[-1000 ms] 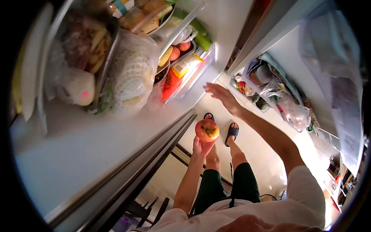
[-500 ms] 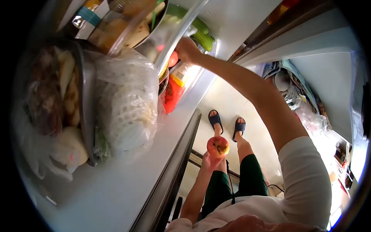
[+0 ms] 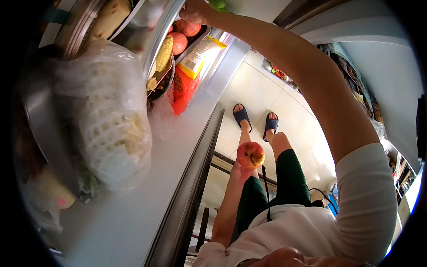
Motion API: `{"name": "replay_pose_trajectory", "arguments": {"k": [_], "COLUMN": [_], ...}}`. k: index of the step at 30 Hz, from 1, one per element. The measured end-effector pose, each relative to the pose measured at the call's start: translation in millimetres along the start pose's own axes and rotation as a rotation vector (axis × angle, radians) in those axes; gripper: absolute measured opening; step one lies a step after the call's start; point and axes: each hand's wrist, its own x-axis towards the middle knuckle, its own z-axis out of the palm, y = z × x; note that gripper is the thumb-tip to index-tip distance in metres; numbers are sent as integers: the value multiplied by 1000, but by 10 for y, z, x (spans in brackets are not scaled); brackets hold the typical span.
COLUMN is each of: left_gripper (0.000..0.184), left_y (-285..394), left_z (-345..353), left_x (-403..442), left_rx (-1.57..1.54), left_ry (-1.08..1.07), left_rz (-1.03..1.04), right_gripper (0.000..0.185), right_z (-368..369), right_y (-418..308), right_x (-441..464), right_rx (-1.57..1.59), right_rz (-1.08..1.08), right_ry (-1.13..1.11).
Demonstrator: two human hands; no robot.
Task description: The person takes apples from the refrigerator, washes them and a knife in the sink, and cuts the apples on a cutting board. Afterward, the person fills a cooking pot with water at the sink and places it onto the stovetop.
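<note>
In my left hand (image 3: pixel 241 171) is a red-and-yellow apple (image 3: pixel 251 155), held up above my legs with its stem hollow toward me. My right hand (image 3: pixel 194 12) reaches into the refrigerator at the top edge of the view. It is beside round red fruits (image 3: pixel 179 43) in a dark tray; its fingers are mostly hidden, so what they grip does not show. Close by lie an ear of corn (image 3: pixel 164 52), a yellow-and-white packet (image 3: pixel 202 55) and a red bag (image 3: pixel 184 92).
A large plastic-wrapped bundle in foam netting (image 3: pixel 113 115) sits on the refrigerator shelf (image 3: pixel 147 209). The shelf's light front edge (image 3: pixel 161 38) crosses near my right hand. On the right stands the open door (image 3: pixel 378 71) with loaded racks. Sandalled feet (image 3: pixel 241 115) stand on tiles.
The view has shifted, and the shelf contents sit farther left and higher. More red fruits and the corn now show below my right hand. My left hand still holds the apple.
</note>
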Motion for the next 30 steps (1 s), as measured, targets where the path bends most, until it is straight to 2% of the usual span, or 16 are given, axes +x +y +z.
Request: {"name": "replay_pose_trajectory", "arguments": {"k": [2,4,6,8,9,12,13,16,18,19,20,23,24,26,29,30], "left_gripper": [89,89,89,89,89,90,91,93,92,90,92,91,94,98,100,100], "left_y": [-57,-77,-98,-107,-108,-83,-76,-55,10,86,120,273,335,385,359,344], "left_z": [-118,-115,-98,-31,-5,38,66,242,293,275,262,255,287,362,296,272], "left_x": [-5,-4,10,35,54,120,142,220,275,326,310,360,367,354,269,236], "left_rx": [-17,4,5,32,46,57,37,-19,-39,-40,-49,-68,-38,-85,-222,-222], "left_ry": [-9,-18,-52,-35,-27,-39,-44,-65,-88,-182,-36,-14,-54,-82,-93,-90], "left_rz": [-10,-38,-46,-37,-31,-29,-19,23,67,39,83,177,200,209,180,173], "right_gripper": [29,32,36,51,63,61,61,58,53,50,50,45,39,37,36,36], "right_z": [94,69,232,409,475,648,692,674,605,574,570,595,609,625,907,1092], "right_y": [29,-221,-192,-203,-200,-129,-92,-175,-252,-289,-300,-296,-391,-613,-580,-448], "right_x": [-125,-414,-613,-633,-602,-587,-577,-522,-530,-564,-612,-809,-901,-1167,-1237,-1234], "right_rx": [40,-263,-523,-751,-838,-1031,-966,-1009,-955,-927,-879,-765,-628,-48,754,698], "right_rz": [-84,-27,-196,-191,-155,-262,-303,-109,-79,-63,-80,-166,-157,367,660,577], "right_ry": [28,-138,-138,-137,-279,-106,-43,-163,-176,-185,-149,-56,75,-180,-143,-79]}}
